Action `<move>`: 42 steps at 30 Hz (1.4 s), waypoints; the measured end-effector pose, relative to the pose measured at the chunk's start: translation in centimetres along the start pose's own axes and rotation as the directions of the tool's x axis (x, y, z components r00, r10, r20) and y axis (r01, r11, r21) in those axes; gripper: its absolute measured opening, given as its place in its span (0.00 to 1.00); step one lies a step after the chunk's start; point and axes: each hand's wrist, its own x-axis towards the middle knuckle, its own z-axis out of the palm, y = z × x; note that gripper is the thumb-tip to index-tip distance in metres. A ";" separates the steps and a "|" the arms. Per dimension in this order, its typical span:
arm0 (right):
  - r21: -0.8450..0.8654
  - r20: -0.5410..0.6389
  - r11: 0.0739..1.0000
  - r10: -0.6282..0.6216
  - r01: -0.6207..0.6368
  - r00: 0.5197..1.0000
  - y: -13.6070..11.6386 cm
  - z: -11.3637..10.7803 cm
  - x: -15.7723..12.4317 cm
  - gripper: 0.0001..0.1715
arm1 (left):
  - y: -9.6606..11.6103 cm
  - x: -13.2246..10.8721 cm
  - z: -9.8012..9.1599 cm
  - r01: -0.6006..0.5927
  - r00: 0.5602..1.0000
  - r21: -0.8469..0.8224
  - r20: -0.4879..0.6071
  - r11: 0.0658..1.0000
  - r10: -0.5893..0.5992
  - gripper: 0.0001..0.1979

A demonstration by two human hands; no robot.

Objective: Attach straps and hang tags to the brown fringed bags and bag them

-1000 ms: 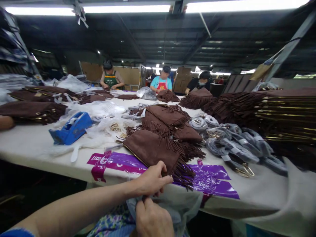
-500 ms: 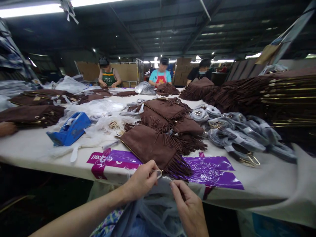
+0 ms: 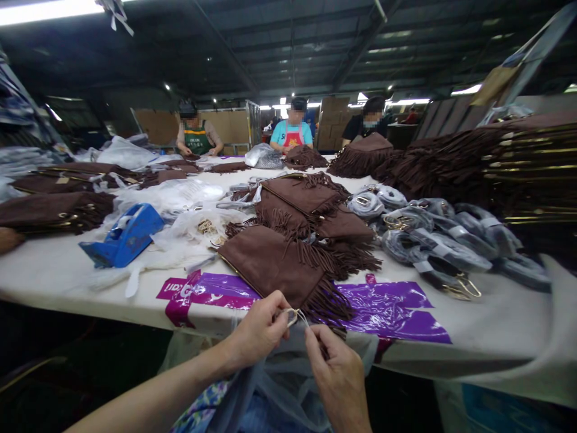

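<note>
My left hand (image 3: 259, 328) is closed in a pinch on a small gold-coloured metal ring (image 3: 292, 315) at the table's front edge. Just to its right, my right hand (image 3: 336, 364) pinches a thin white string (image 3: 303, 317) that curves over to the ring. Whether the string passes through the ring is too small to tell. Right behind my hands lies a brown fringed bag (image 3: 273, 261) with a gold zip along its left edge. Its fringe (image 3: 331, 304) hangs toward my fingers. Purple printed tape (image 3: 392, 313) covers the tabletop under and beside the bag.
A blue tape dispenser (image 3: 124, 237) stands at left, near crumpled clear plastic bags (image 3: 180, 195). Wrapped straps with gold clips (image 3: 433, 240) lie at right, before a tall stack of brown bags (image 3: 532, 174). Several people work across the table (image 3: 487, 337); another person's hand (image 3: 9, 239) is far left.
My right hand has moved slightly left and up, closer to my left hand. The string, nearly straight before, now bows upward in a small loop. My left hand keeps its pinch.
</note>
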 end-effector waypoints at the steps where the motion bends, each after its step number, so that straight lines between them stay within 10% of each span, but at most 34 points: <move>1: -0.011 0.007 1.000 -0.018 0.018 1.000 -0.2 0.0 0.0 0.21 | 0.0 0.0 0.0 -0.001 1.000 -0.012 0.007 1.000 0.002 0.08; 12: -0.130 0.074 0.981 -0.134 0.143 0.988 -0.4 -0.5 0.8 0.20 | 0.8 -0.2 -0.7 -0.070 0.995 0.173 0.079 0.982 0.057 0.11; 21: -0.125 0.090 0.982 -0.128 0.138 0.988 -0.5 -0.1 1.6 0.20 | 3.8 0.5 -2.8 -0.197 0.980 0.667 0.135 0.719 0.143 0.13; 30: -0.085 0.074 0.987 -0.133 0.140 0.988 -0.6 -0.2 1.7 0.20 | 2.2 2.9 -2.5 -0.490 0.872 0.521 0.308 0.699 0.381 0.12; 42: 0.251 0.181 0.968 -0.023 -0.023 0.983 -0.5 -2.1 2.9 0.19 | 2.6 3.0 -3.3 -0.280 0.958 0.218 0.000 0.935 0.287 0.08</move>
